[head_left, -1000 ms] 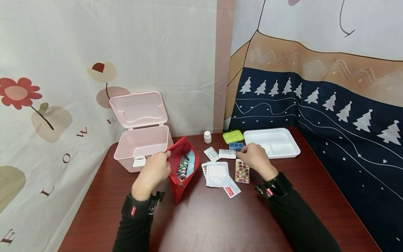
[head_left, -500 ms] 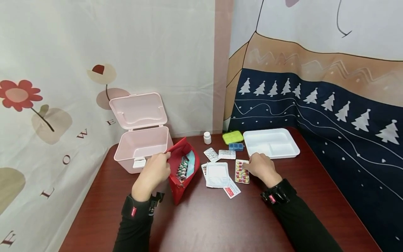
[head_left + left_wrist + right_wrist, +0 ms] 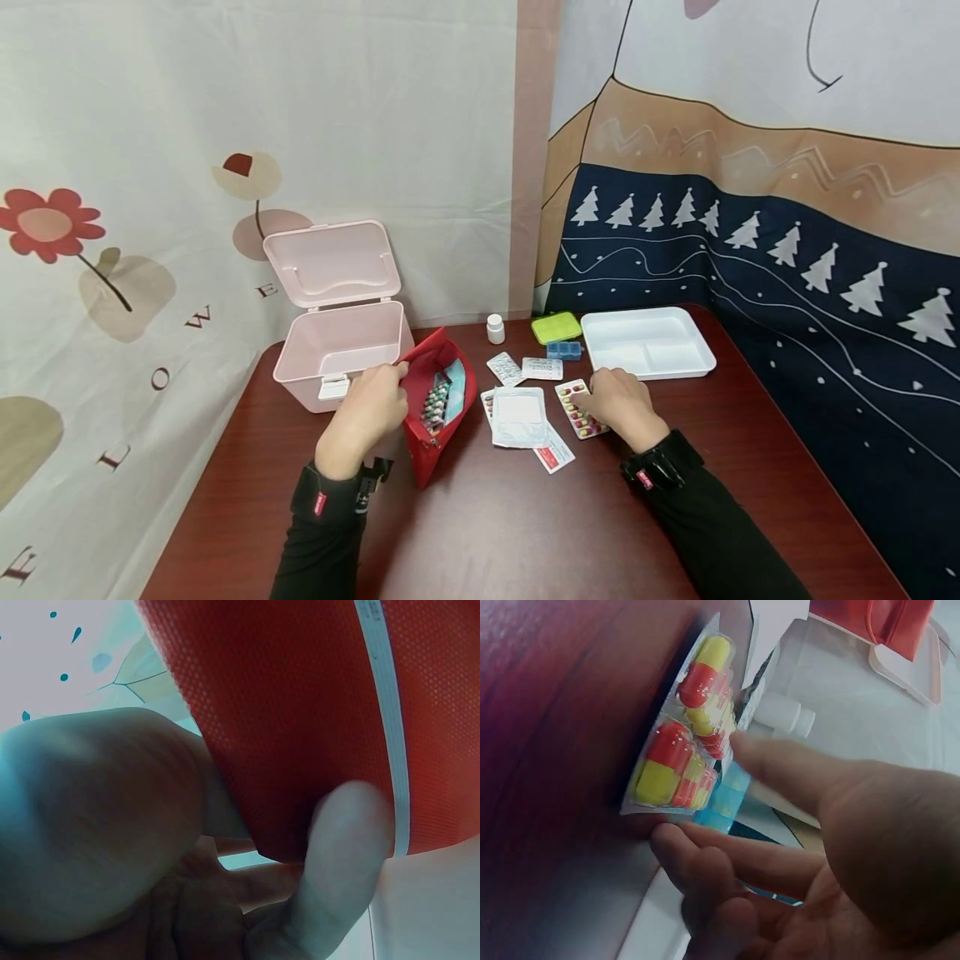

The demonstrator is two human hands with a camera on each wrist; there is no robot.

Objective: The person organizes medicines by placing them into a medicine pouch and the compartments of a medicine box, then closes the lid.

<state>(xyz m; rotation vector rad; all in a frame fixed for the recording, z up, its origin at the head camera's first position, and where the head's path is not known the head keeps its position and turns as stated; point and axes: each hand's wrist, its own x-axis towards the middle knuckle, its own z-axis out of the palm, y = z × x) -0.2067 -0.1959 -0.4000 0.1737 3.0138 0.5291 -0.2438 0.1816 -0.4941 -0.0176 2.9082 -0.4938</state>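
Note:
My left hand (image 3: 372, 406) pinches the rim of a red fabric pouch (image 3: 425, 457), whose mouth gapes in the head view. In the left wrist view the thumb (image 3: 349, 862) presses on the pouch's red side. Inside the pouch lie green-and-white capsule blister packs (image 3: 435, 404) and a pale blue packet (image 3: 454, 388). My right hand (image 3: 624, 404) is at the right edge of a blister pack (image 3: 576, 408) of red-and-yellow capsules. The right wrist view shows the thumb (image 3: 780, 769) on its capsule side and curled fingers (image 3: 705, 859) at its edge.
Left of the pouch stands an open pink box (image 3: 337, 342). Behind the hands are a white bottle (image 3: 495, 328), a green case (image 3: 556, 327), a blue pill box (image 3: 563, 350) and a white tray (image 3: 648, 342). Silver blister packs (image 3: 542, 368) and a white packet (image 3: 519, 417) lie mid-table.
My right hand has come down from near the blue pill box to the red-and-yellow blister pack, which has turned askew. My left hand and the pouch stay put.

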